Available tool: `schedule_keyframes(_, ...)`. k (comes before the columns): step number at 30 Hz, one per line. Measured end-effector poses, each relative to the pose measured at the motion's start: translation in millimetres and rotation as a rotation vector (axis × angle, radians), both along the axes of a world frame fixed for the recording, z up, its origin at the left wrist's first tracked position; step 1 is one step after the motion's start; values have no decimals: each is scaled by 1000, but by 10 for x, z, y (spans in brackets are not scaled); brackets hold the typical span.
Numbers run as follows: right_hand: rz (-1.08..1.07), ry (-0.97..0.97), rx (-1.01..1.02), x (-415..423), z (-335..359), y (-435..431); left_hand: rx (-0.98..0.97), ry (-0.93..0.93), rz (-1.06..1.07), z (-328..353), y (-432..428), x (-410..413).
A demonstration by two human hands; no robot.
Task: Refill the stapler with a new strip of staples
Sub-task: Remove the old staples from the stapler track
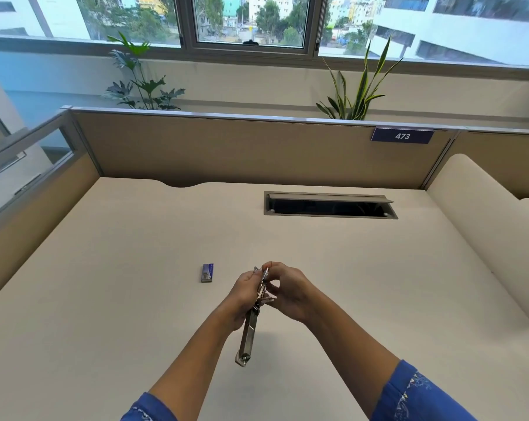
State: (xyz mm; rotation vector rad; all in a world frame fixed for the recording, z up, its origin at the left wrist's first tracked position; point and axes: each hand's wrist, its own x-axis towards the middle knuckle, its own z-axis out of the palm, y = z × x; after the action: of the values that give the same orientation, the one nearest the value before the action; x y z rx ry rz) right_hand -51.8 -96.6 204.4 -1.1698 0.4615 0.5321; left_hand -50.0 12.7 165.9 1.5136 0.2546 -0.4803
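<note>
Both hands hold the stapler [251, 323] swung open above the desk's [105, 299] near middle: left hand [242, 294] gripping its body, right hand [290, 291] pinching its far end. Staple box [207, 272] lies just left.

A beige desk [135, 299] has a grey cable slot [330, 205] near its far edge. Behind stands a tan partition [242, 150] with a blue sign [402, 136] reading 473. Two green plants [141, 83] [358, 89] stand before the window [251, 21].
</note>
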Motion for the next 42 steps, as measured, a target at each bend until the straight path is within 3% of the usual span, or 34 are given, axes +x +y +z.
schedule_keyframes(7, 173, -232, -193, -7, 21, -144, -97, 71, -37, 10, 74, 39)
schedule_keyframes(13, 139, -341, -304, 32, 47, -294, -139, 206, -62, 28, 124, 99)
schedule_keyframes(20, -114, -244, -66, 45, 57, -406, -801, 261, 101, -69, 204, 26)
schedule_keyframes(23, -218, -205, 14, 14, 20, -400, -924, 168, 222, -151, 107, -92)
schedule_keyframes(25, -261, -189, 35, -24, 1, -374, -887, 104, 267, -187, 21, -171)
schedule_keyframes(29, -211, -181, 54, -114, -39, -315, -535, -49, 275, -161, -77, -223)
schedule_keyframes(32, -152, -160, 106, -183, -68, -285, -415, -126, 333, -111, -88, -195)
schedule_keyframes(37, -30, -184, 118, -259, -72, -283, -467, -161, 408, -48, -9, -134)
schedule_keyframes(42, 174, -358, -231, -299, 29, -341, -504, -177, 385, -47, 56, -121)
